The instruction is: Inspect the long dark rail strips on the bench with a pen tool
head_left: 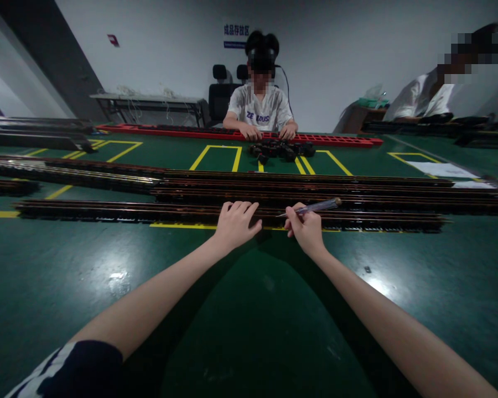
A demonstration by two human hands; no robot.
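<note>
My left hand (235, 225) lies with its fingers spread on the near bundle of long dark strips (120, 211), thumb pointing right. Just to its right, my right hand (306, 228) is closed around a slim screwdriver (321, 205) with a see-through handle. The handle slants up to the right, and the thin tip points left, close to the strips' upper edges. Whether the tip touches them I cannot tell. Behind the near bundle, more long dark strips (377, 187) run across the green table (269, 309).
Across the table a person (259, 108) sits with both hands by a red slotted rail (141, 130) and several small black parts (280, 149). Another person (423, 94) leans in at the right. White papers (437, 169) lie at right; dark profiles (33, 139) at far left.
</note>
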